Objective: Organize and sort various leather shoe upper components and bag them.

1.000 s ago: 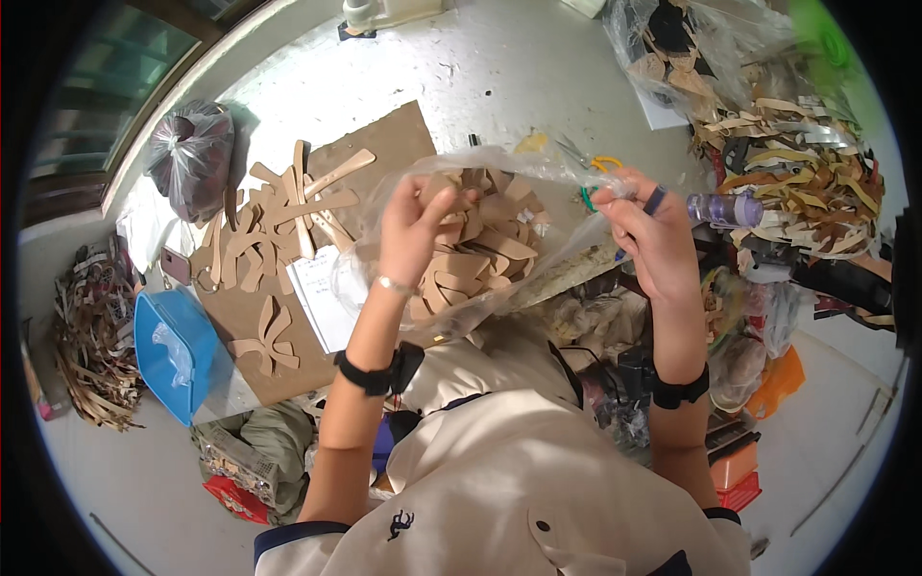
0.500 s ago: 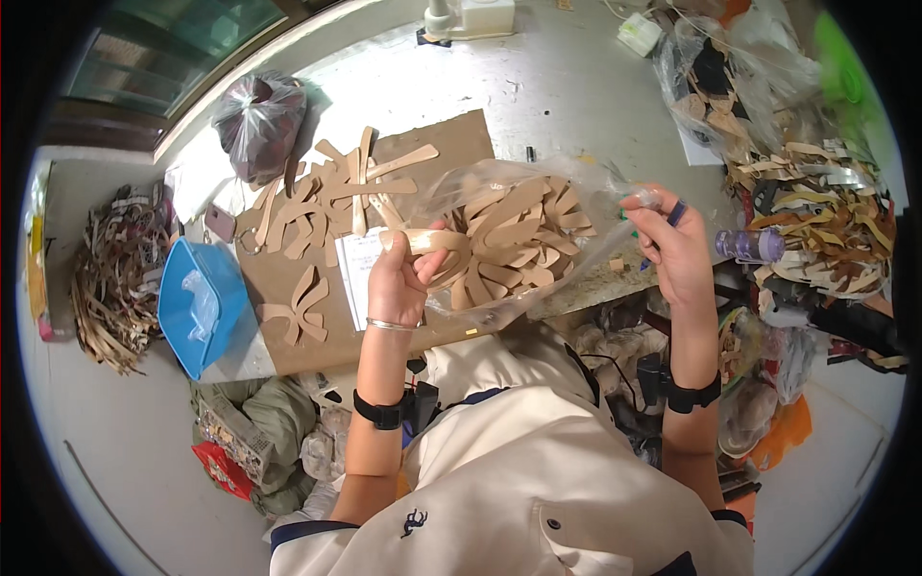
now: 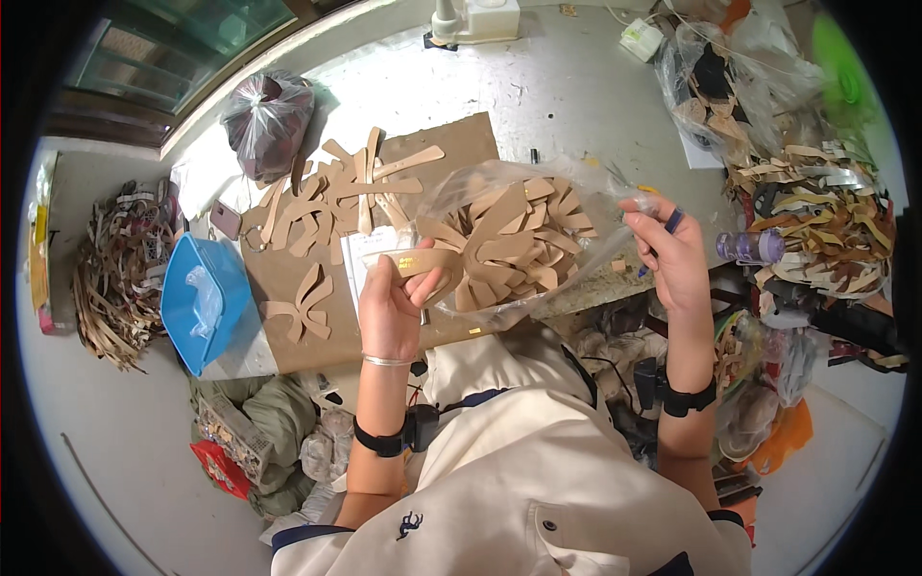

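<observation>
My left hand (image 3: pixel 392 309) is closed on a tan leather-like strap piece (image 3: pixel 415 261), curved, with small gold marks facing up. That piece is at the near left side of a clear plastic bag (image 3: pixel 597 252), which lies open with a heap of similar tan strap pieces (image 3: pixel 523 230) in it. On the right, my right hand (image 3: pixel 675 257) pinches the bag's edge between thumb and forefinger. A blue pen (image 3: pixel 674 221) is tucked through the same hand. Under the left hand's side lies a white paper sheet (image 3: pixel 357 257) with writing, partly hidden.
More tan strap pieces (image 3: pixel 312 211) lie on brown board (image 3: pixel 442 144) at left, with a small group (image 3: pixel 305 305) nearer. A blue bin (image 3: pixel 199 307), a phone (image 3: pixel 226 219) and a knotted bag (image 3: pixel 269 125) are left. A purple bottle (image 3: pixel 751 247) and strap piles (image 3: pixel 816 216) stand right.
My left hand has turned and lowered the strap piece slightly, so its gold marks now show. The right hand has barely moved and keeps the bag's edge.
</observation>
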The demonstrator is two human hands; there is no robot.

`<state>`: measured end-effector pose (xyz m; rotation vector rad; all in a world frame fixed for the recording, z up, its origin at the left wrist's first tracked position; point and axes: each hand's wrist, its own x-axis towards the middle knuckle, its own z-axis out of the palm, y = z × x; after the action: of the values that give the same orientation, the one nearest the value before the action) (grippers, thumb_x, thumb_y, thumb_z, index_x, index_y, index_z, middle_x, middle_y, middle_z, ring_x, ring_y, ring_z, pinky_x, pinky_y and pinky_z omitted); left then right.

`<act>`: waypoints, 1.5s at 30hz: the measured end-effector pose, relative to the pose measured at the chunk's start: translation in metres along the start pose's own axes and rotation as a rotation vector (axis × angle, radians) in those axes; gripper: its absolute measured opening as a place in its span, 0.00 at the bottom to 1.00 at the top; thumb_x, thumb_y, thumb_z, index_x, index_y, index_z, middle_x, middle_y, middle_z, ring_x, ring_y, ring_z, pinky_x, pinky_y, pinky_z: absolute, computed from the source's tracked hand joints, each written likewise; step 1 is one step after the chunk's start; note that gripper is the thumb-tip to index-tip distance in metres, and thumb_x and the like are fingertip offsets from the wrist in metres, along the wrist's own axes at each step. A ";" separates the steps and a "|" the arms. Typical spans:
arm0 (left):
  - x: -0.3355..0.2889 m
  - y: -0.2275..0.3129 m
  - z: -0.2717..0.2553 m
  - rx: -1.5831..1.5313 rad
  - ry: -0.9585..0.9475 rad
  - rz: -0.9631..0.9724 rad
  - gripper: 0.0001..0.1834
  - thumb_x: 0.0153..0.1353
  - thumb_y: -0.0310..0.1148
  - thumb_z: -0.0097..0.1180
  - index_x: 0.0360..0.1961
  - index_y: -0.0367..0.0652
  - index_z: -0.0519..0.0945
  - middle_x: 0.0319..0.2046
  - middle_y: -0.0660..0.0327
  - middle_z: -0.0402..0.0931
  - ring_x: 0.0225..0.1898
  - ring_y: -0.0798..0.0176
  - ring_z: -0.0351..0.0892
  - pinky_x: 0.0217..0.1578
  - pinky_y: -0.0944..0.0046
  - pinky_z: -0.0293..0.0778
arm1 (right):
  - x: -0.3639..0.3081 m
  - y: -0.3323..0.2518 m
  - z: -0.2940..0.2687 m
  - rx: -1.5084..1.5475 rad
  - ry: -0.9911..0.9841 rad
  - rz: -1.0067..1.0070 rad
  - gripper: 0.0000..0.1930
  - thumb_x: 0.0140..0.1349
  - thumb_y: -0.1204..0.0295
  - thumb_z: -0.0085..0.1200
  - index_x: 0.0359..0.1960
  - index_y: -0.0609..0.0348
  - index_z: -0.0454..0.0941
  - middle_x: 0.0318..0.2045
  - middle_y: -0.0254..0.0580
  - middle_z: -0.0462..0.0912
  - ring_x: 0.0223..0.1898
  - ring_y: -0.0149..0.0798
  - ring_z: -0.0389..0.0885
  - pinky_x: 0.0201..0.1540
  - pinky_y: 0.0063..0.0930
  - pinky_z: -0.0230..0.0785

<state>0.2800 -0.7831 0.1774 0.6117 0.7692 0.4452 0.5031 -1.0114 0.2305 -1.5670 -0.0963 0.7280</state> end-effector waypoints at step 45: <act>0.089 0.017 0.083 0.492 -0.385 -0.289 0.21 0.75 0.45 0.29 0.59 0.45 0.65 0.46 0.53 0.80 0.35 0.59 0.85 0.31 0.68 0.82 | 0.008 -0.006 -0.008 0.054 0.014 0.017 0.10 0.60 0.73 0.57 0.43 0.62 0.83 0.24 0.25 0.77 0.18 0.15 0.57 0.19 0.13 0.46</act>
<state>0.3968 -0.7472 0.1901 0.9928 0.5821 -0.1384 0.5158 -1.0130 0.2329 -1.5227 -0.0525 0.7276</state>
